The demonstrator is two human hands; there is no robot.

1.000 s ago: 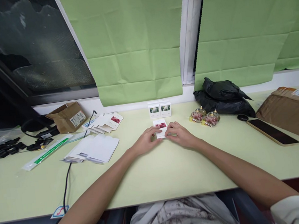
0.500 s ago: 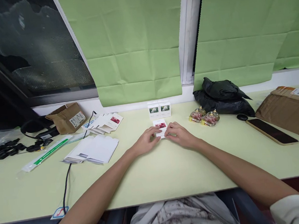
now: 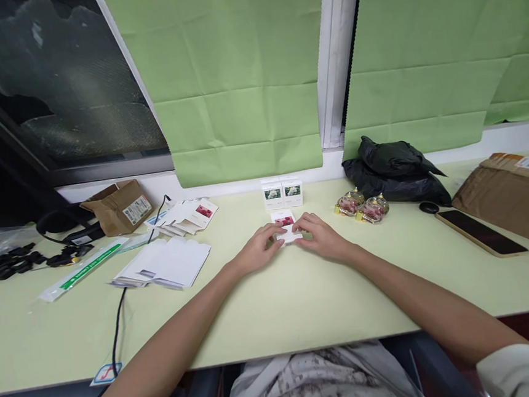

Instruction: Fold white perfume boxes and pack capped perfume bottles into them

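A small white carton with a pink flower picture (image 3: 286, 226) lies on the pale green desk (image 3: 274, 309) in front of me. My left hand (image 3: 256, 253) pinches its left side with curled fingers. My right hand (image 3: 322, 238) grips its right side, fingers bent over the near end. Just behind it stand two upright white cartons with white flower pictures (image 3: 282, 193).
Flat white carton blanks (image 3: 166, 266) and a fanned stack with pink pictures (image 3: 187, 217) lie at the left. Two pink bottles with gold caps (image 3: 361, 206), a black bag (image 3: 394, 171), a phone (image 3: 480, 233) and a brown parcel (image 3: 514, 198) are at the right. A black cable (image 3: 118, 322) crosses the left.
My fingers have shifted slightly on the small carton, and its near end now shows more between my hands. The arms stay where they were.
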